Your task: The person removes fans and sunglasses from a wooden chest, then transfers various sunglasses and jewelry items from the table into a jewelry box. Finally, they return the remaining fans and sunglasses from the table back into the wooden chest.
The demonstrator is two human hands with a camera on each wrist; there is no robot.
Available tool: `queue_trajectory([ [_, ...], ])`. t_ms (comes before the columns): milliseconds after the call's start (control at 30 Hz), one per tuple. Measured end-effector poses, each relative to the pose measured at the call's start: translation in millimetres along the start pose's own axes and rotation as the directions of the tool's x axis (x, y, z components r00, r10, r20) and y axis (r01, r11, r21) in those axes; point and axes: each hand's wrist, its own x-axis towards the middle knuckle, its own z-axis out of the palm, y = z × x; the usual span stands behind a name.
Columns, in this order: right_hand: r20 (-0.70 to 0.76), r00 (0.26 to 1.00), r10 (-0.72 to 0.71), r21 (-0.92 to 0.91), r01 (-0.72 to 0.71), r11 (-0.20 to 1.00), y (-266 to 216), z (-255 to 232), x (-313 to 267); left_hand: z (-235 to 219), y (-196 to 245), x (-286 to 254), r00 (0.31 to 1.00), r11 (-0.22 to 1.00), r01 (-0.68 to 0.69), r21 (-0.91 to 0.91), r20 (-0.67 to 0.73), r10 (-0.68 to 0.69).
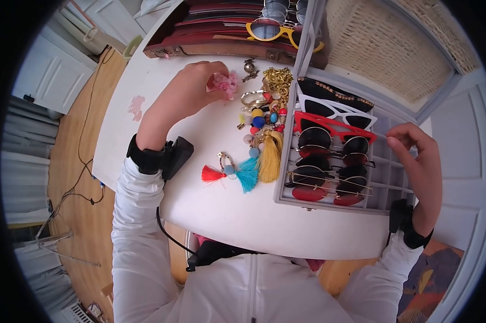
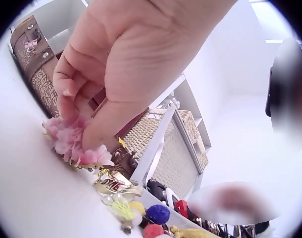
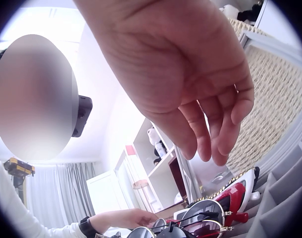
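Note:
Pink flowers [image 1: 224, 84] are pinched by the left hand [image 1: 192, 89] above the white table, left of a pile of jewelry. In the left wrist view, thumb and fingertips of the left hand [image 2: 126, 59] grip the pink petals [image 2: 74, 141], close to the tabletop. The right hand [image 1: 421, 161] hangs over the right side of the grey compartment box [image 1: 334, 209], beside red sunglasses [image 1: 329, 127]. Its fingers are loosely bent and hold nothing; the right wrist view shows the right hand [image 3: 190, 74] above the sunglasses.
Gold chains [image 1: 278, 81], pompom beads [image 1: 258, 122] and a yellow tassel [image 1: 270, 159] lie against the box. Nearer the front are red and blue tassels [image 1: 246, 175]. A brown case [image 1: 216, 51] with yellow-framed glasses [image 1: 270, 30] stands at the back. The box's lid [image 1: 372, 48] is raised.

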Motion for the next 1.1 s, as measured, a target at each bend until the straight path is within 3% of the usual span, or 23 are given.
queue_trajectory([
  [33, -0.001, 1.000, -0.011, 0.004, 0.011, 1.000, -0.6, -0.4, -0.2, -2.1, 3.1, 0.0, 0.996, 0.996, 0.085, -0.026, 0.035, -0.084],
  [267, -0.056, 0.998, -0.035, 0.038, 0.037, 0.999, -6.1, -2.6, -2.3, -7.8, 8.5, -4.5, 0.992, 0.972, 0.074, -0.223, -0.081, -0.094],
  [333, -0.167, 0.975, -0.149, 0.041, 0.158, 0.987, -11.6, 0.0, -4.8, -14.8, 39.1, -11.6, 0.970, 0.943, -0.110, -0.314, -0.241, 0.032],
  [400, -0.159, 0.962, -0.222, 0.114, 0.242, 0.964, -25.3, 4.0, -10.5, -16.9, 76.9, -21.3, 0.965, 0.928, -0.229, -0.294, -0.192, 0.177],
  [433, -0.090, 0.934, -0.345, 0.024, 0.349, 0.937, -29.7, 5.0, -13.7, -13.9, 96.9, -25.1, 0.943, 0.899, -0.325, -0.293, -0.172, 0.285],
  [467, -0.020, 0.961, -0.277, 0.186, 0.276, 0.943, -38.3, 10.5, -20.6, -10.5, 114.9, -27.7, 0.908, 0.859, -0.419, -0.295, -0.152, 0.390],
  [500, 0.007, 0.919, -0.395, 0.130, 0.391, 0.911, -41.0, 14.9, -23.0, -5.2, 129.8, -29.1, 0.856, 0.821, -0.517, -0.242, -0.150, 0.494],
  [533, -0.008, 0.918, -0.396, 0.104, 0.395, 0.913, -48.7, 20.1, -26.2, -1.2, 140.6, -29.6, 0.795, 0.774, -0.606, -0.184, -0.144, 0.589],
  [733, -0.019, 0.895, -0.445, 0.050, 0.446, 0.894, -34.4, 27.3, -28.4, 10.6, 161.6, -22.1, 0.704, 0.690, -0.710, -0.141, -0.133, 0.697],
  [833, -0.082, 0.886, -0.456, 0.042, 0.460, 0.887, -26.0, 16.7, -20.2, 8.9, 157.1, -18.7, 0.810, 0.784, -0.584, -0.210, -0.217, 0.545],
  [900, -0.304, 0.837, -0.454, -0.168, 0.422, 0.891, -10.6, -3.0, -8.0, -2.7, 141.0, -9.5, 0.876, 0.880, -0.451, -0.149, -0.263, 0.404],
  [967, -0.371, 0.888, -0.273, -0.087, 0.259, 0.962, 13.4, -20.1, 2.5, -16.2, 110.6, 11.6, 0.911, 0.936, -0.341, -0.086, -0.276, 0.306],
  [1000, -0.362, 0.890, -0.279, -0.083, 0.267, 0.960, 24.7, -23.4, 6.7, -22.4, 93.5, 21.8, 0.918, 0.952, -0.299, -0.059, -0.292, 0.270],
  [1033, -0.326, 0.928, -0.178, -0.068, 0.165, 0.984, 35.9, -24.3, 10.9, -26.9, 76.7, 30.7, 0.914, 0.959, -0.282, -0.011, -0.306, 0.266],
  [1067, -0.288, 0.955, -0.076, -0.057, 0.063, 0.996, 44.3, -24.5, 13.6, -27.8, 54.3, 39.0, 0.944, 0.985, -0.171, 0.014, -0.285, 0.168],
  [1100, -0.274, 0.958, -0.088, -0.049, 0.077, 0.996, 49.2, -23.0, 15.0, -24.8, 32.5, 46.6, 0.939, 0.989, -0.142, 0.030, -0.312, 0.144],
])
